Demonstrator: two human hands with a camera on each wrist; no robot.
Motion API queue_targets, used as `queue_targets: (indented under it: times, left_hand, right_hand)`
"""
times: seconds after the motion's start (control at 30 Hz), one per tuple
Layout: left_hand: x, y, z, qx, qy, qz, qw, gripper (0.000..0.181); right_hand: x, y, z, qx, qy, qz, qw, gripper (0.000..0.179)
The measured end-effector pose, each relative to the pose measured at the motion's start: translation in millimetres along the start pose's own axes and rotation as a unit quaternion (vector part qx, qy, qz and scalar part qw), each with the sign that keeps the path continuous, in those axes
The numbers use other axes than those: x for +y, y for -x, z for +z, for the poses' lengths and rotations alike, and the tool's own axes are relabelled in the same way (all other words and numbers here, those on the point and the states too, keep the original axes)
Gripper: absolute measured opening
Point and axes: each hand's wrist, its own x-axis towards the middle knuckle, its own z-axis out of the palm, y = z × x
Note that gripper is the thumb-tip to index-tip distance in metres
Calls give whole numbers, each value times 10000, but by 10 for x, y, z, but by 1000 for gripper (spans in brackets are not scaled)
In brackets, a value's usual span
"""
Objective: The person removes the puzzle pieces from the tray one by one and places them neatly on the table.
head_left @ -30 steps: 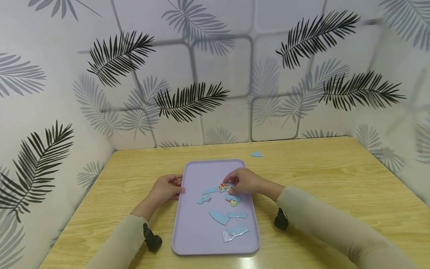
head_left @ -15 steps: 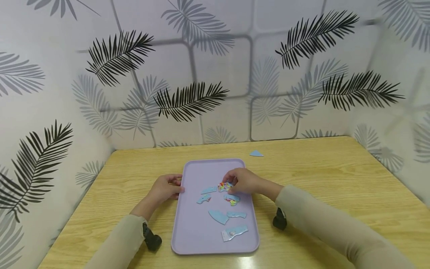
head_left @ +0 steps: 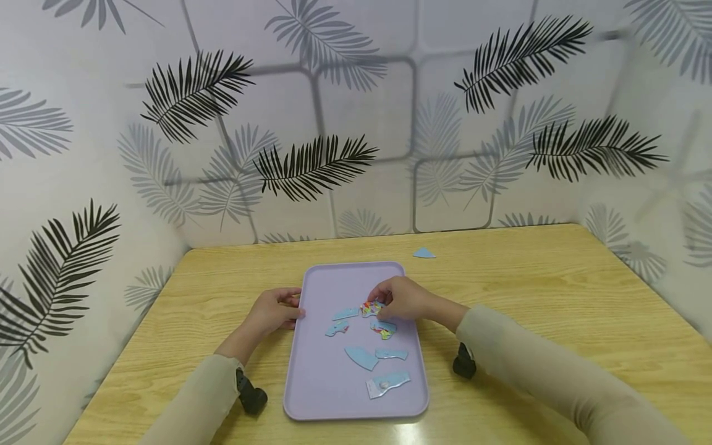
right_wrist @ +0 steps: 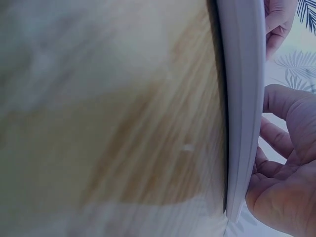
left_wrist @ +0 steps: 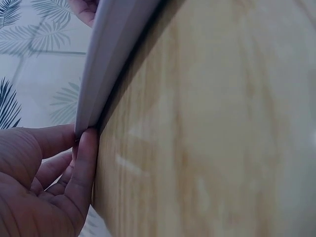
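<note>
A pale purple tray (head_left: pixel 319 383) lies on the wooden table with several light blue puzzle pieces on it. My left hand (head_left: pixel 272 314) holds the tray's left rim, thumb and fingers meeting at its edge in the left wrist view. Over the tray's right side, my right hand (head_left: pixel 405 300) pinches a multicoloured puzzle piece (head_left: pixel 369 308) by its right end, which the fingers partly cover. Just below it lies a blue piece with a coloured print (head_left: pixel 384 329). To the left are two more, a blue strip (head_left: pixel 346 314) and a notched piece (head_left: pixel 337 329).
Nearer the tray's front lie a curved blue piece (head_left: pixel 361 358), a narrow piece (head_left: pixel 392 354) and a larger piece with a white end (head_left: pixel 387 384). A blue triangular piece (head_left: pixel 424 253) lies on the table (head_left: pixel 517 278) behind the tray. A leaf-patterned wall covering (head_left: pixel 378 204) borders the table.
</note>
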Motion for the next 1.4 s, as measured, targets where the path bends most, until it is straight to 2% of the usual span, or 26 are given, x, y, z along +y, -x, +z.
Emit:
queue_targets:
  times: [0.37, 0.6, 0.97, 1.4]
  left_hand:
    - [13, 3, 3, 7, 26, -10, 10000, 52]
    - [5, 7, 6, -14, 127, -33, 9999, 53]
    - [8, 7, 1, -33, 160, -7, 9999, 53]
    - [-17, 4, -15, -88, 162, 108, 9998, 53]
  right_hand:
    - [-20, 19, -23, 12, -115, 32, 9999, 28]
    - [-3, 44, -69, 190, -67, -7, 9998, 31]
    - [58, 92, -283, 362, -187, -74, 9991, 32]
    - [279, 121, -563, 734, -234, 49, 9970, 35]
